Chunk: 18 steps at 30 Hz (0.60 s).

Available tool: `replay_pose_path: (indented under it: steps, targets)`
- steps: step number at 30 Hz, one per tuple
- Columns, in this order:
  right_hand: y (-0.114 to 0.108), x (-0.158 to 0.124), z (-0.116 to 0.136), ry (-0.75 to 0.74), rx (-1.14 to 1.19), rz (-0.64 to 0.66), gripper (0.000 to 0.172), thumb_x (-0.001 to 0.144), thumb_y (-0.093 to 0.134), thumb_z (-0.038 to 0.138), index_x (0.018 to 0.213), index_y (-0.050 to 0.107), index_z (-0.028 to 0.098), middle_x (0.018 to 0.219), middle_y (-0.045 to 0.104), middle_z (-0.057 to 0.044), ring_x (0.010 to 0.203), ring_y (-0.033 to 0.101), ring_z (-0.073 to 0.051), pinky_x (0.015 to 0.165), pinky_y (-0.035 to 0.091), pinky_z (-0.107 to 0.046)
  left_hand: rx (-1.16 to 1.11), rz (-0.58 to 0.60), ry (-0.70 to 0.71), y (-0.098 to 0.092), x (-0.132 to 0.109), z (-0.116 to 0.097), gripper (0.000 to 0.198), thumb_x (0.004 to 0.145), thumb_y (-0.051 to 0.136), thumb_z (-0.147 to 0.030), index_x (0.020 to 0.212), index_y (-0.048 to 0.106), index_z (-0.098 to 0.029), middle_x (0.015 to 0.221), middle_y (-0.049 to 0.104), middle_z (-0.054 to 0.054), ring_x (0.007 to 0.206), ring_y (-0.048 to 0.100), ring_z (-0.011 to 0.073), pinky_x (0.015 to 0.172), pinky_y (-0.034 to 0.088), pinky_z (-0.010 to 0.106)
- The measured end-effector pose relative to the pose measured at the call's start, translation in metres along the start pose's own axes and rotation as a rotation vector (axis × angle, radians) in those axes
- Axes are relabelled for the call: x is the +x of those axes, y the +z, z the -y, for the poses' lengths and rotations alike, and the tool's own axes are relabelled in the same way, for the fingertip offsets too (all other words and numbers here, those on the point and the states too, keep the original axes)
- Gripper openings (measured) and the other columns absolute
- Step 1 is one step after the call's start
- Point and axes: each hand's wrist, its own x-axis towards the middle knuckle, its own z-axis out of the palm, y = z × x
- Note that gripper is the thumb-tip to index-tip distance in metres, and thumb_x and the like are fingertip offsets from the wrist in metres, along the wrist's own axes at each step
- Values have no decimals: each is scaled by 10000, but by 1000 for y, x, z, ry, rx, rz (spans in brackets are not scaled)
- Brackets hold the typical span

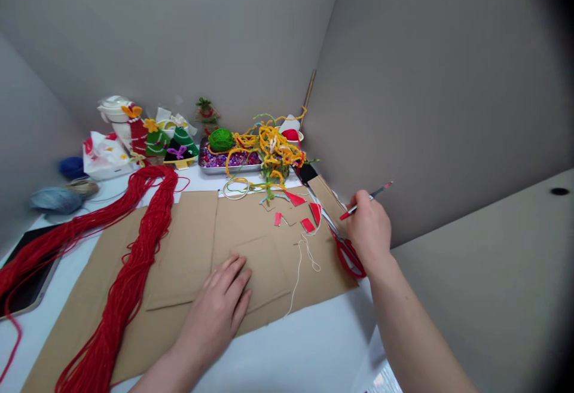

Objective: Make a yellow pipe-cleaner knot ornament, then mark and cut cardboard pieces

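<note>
My left hand [219, 306] lies flat, fingers stretched out, on a small square of brown cardboard [264, 261] that rests on a larger cardboard sheet [192, 243]. My right hand [370, 228] is closed around a thin red-tipped pen or pencil [368, 198] at the sheet's right edge. Red-handled scissors [347, 255] lie on the cardboard just under that hand. Small red paper scraps [307, 224] and a length of white string [300, 264] lie between the hands.
A thick hank of red yarn [134, 261] runs along the left of the cardboard. At the back stand a metal tray of beads [224, 160], a green yarn ball [221, 139], tangled orange cord [269, 145] and felt ornaments [165, 139]. Grey partition walls enclose the desk.
</note>
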Motion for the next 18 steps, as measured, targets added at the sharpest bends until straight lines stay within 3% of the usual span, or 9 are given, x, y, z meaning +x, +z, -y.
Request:
replay_pose_path:
  steps: [2,8,13,18]
  targets:
    - [0,1,0,6,-4,-4,149,800,473,114,927,525,173,801,594,-84,753,524,-214,544,254,-273,-5,9,-9,0,0,0,298,876,482,-249,1143,584,-167,1277,565,138,1235,482,277,955,479,471]
    - [22,3,2,-13,-99,263,200,827,408,60,966,535,127,802,624,-118,716,580,-211,522,277,-273,-39,2,-10,-1,0,-1,289,877,480,-245,1135,590,-175,1278,566,131,1238,480,271,964,473,467]
    - [32,3,1,-12,-96,235,171,828,426,82,948,541,124,851,632,-145,774,578,-236,544,299,-284,-36,16,-9,-1,1,-2,298,877,484,-232,1149,576,-153,1273,563,148,1239,474,281,955,475,479]
    - [14,4,0,-33,-32,124,142,814,446,92,908,535,151,798,615,-111,751,544,-226,574,290,-293,-51,15,-30,-2,3,-3,291,878,475,-238,1135,586,-158,1278,563,148,1228,486,284,958,468,495]
